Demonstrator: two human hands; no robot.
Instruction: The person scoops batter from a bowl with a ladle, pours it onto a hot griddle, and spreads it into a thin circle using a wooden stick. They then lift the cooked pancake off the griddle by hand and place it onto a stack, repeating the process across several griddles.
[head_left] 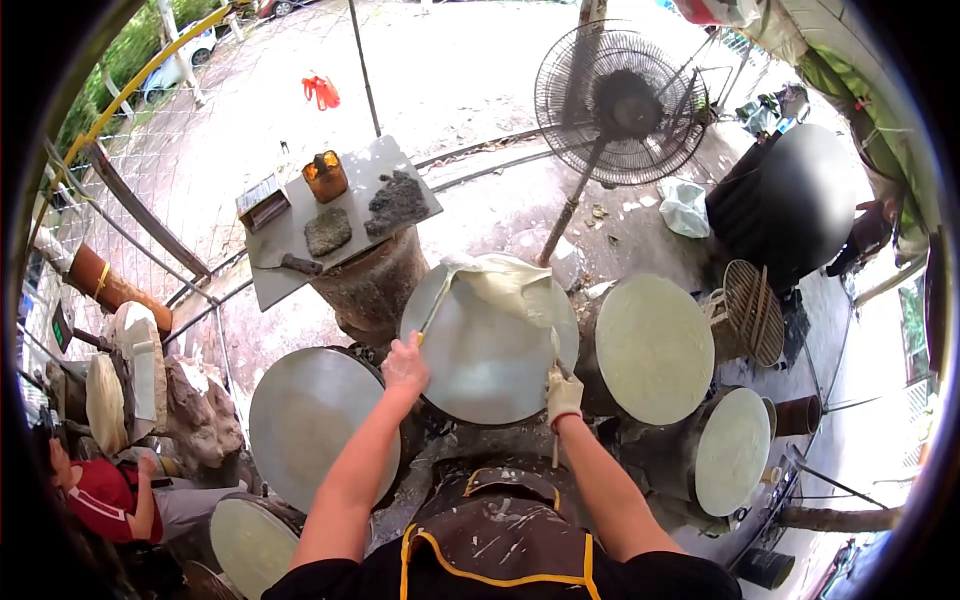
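My left hand [405, 366] is bare and grips a thin stick that runs up to the top left edge of a pale, thin sheet [505, 285]. My right hand [564, 396] wears a light glove and holds a second stick by the sheet's right side. The sheet is half peeled and folded over at the far part of a round grey griddle [478, 360] in front of me. I wear a brown apron with yellow trim.
Other round griddles stand around: a bare one [305, 420] at left, sheet-covered ones [652, 345] [732, 450] at right, another [250, 545] at lower left. A grey board [345, 215] with lumps and a jar sits behind. A fan [620, 100] stands beyond. A seated person in red [105, 500] is at left.
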